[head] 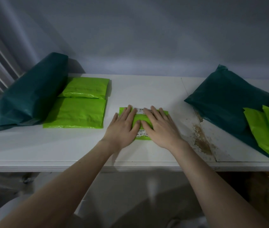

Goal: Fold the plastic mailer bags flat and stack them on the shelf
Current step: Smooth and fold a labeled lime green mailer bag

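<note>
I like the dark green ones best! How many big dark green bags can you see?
2. One dark green bag lies at the left of the shelf, beside the folded light green mailers. The other dark green bag lies at the right, under light green sheets.

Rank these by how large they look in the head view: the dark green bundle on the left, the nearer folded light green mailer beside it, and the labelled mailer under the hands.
1. Dark green bundle, clearly largest.
2. Nearer folded light green mailer.
3. Labelled mailer looks smallest, but the left hand and right hand pressing it hide much of it, so this is unsure.
</note>
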`<action>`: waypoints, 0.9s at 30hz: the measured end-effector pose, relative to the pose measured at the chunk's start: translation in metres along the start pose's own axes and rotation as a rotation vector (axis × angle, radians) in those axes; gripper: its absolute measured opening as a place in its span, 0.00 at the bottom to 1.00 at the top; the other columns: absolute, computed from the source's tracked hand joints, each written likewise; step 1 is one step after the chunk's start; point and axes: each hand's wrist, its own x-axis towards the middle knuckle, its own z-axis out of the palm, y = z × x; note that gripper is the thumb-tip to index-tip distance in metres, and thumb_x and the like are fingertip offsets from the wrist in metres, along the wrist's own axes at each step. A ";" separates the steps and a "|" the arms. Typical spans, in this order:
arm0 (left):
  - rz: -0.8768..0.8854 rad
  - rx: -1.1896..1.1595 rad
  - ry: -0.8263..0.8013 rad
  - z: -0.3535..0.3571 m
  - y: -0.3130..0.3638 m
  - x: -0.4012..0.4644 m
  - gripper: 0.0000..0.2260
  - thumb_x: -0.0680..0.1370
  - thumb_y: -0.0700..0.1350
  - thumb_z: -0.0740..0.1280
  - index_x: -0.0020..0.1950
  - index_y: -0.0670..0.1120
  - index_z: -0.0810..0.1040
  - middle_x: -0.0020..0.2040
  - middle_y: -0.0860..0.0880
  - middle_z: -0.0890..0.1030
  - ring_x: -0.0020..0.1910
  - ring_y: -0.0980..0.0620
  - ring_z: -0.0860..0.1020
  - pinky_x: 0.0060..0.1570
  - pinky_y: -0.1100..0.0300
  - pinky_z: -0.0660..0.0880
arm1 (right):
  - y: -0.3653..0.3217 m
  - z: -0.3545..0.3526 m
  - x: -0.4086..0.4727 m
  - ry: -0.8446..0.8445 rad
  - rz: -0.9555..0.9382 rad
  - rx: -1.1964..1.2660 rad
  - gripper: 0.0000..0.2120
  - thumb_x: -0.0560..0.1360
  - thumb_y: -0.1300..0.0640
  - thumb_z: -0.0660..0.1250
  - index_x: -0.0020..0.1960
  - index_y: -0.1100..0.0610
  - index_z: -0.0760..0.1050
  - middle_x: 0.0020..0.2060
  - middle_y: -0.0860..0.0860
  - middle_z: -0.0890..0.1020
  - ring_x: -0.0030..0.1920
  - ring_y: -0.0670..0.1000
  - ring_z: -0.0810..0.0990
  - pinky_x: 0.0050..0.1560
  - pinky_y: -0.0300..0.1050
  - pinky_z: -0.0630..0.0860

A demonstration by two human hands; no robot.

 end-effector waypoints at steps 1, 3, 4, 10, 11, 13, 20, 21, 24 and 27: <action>-0.011 -0.025 0.001 -0.001 0.001 0.001 0.28 0.79 0.58 0.43 0.77 0.48 0.49 0.78 0.49 0.47 0.77 0.53 0.45 0.74 0.51 0.42 | 0.000 0.000 0.002 -0.003 0.005 0.004 0.26 0.80 0.42 0.47 0.76 0.46 0.49 0.77 0.49 0.50 0.76 0.55 0.48 0.75 0.55 0.46; -0.028 -0.047 0.005 -0.003 0.003 0.002 0.26 0.81 0.56 0.47 0.77 0.49 0.49 0.78 0.50 0.46 0.76 0.53 0.44 0.73 0.52 0.40 | 0.001 0.001 0.004 0.003 0.012 0.006 0.27 0.80 0.41 0.47 0.76 0.46 0.49 0.77 0.50 0.50 0.76 0.55 0.47 0.75 0.56 0.46; -0.039 -0.054 0.008 -0.003 0.003 0.003 0.26 0.81 0.56 0.48 0.77 0.49 0.49 0.78 0.50 0.46 0.76 0.53 0.43 0.73 0.52 0.40 | 0.002 0.001 0.005 0.010 0.013 0.001 0.27 0.79 0.41 0.48 0.76 0.45 0.49 0.77 0.50 0.51 0.76 0.55 0.47 0.75 0.57 0.46; -0.072 -0.081 -0.031 -0.006 0.000 0.006 0.30 0.81 0.58 0.48 0.77 0.45 0.42 0.78 0.48 0.42 0.76 0.53 0.40 0.73 0.55 0.39 | 0.005 -0.002 0.005 -0.011 0.068 -0.012 0.30 0.78 0.37 0.46 0.76 0.44 0.44 0.77 0.54 0.49 0.76 0.57 0.44 0.73 0.62 0.43; -0.066 -0.083 -0.045 -0.007 -0.002 0.005 0.31 0.80 0.60 0.47 0.77 0.45 0.42 0.78 0.48 0.42 0.76 0.53 0.40 0.73 0.55 0.39 | 0.004 -0.003 0.004 -0.008 0.078 -0.020 0.30 0.78 0.36 0.46 0.76 0.44 0.43 0.77 0.54 0.48 0.76 0.56 0.44 0.73 0.63 0.42; -0.013 -0.070 -0.072 -0.010 -0.006 0.003 0.32 0.79 0.62 0.43 0.77 0.45 0.45 0.78 0.46 0.42 0.76 0.51 0.41 0.74 0.53 0.40 | 0.002 -0.005 0.001 0.010 0.084 -0.049 0.30 0.78 0.37 0.45 0.76 0.46 0.45 0.77 0.54 0.48 0.76 0.55 0.43 0.72 0.65 0.42; 0.132 -0.243 0.259 -0.039 -0.030 -0.009 0.20 0.76 0.38 0.51 0.66 0.38 0.71 0.66 0.42 0.71 0.65 0.43 0.70 0.66 0.63 0.61 | -0.032 -0.006 -0.012 0.285 -0.083 -0.082 0.27 0.77 0.45 0.43 0.68 0.55 0.69 0.67 0.55 0.71 0.67 0.57 0.69 0.64 0.55 0.66; 0.164 -0.186 0.264 -0.041 -0.034 -0.013 0.23 0.73 0.39 0.49 0.63 0.38 0.74 0.62 0.41 0.74 0.61 0.41 0.72 0.65 0.57 0.66 | -0.039 -0.004 -0.015 0.309 -0.113 -0.085 0.26 0.76 0.47 0.45 0.64 0.56 0.72 0.63 0.55 0.74 0.63 0.58 0.72 0.59 0.54 0.70; 0.229 -0.018 0.211 -0.041 -0.036 -0.031 0.29 0.68 0.45 0.47 0.60 0.39 0.77 0.57 0.41 0.77 0.53 0.39 0.75 0.52 0.46 0.75 | -0.058 0.007 -0.025 0.346 -0.173 -0.136 0.20 0.71 0.51 0.52 0.56 0.56 0.76 0.54 0.55 0.78 0.54 0.58 0.76 0.48 0.51 0.74; 0.254 0.106 0.135 -0.035 -0.037 -0.045 0.26 0.68 0.47 0.51 0.59 0.40 0.78 0.56 0.42 0.78 0.50 0.40 0.77 0.45 0.46 0.77 | -0.070 0.013 -0.032 0.355 -0.216 -0.171 0.18 0.69 0.51 0.53 0.49 0.57 0.78 0.49 0.54 0.78 0.50 0.57 0.77 0.44 0.50 0.74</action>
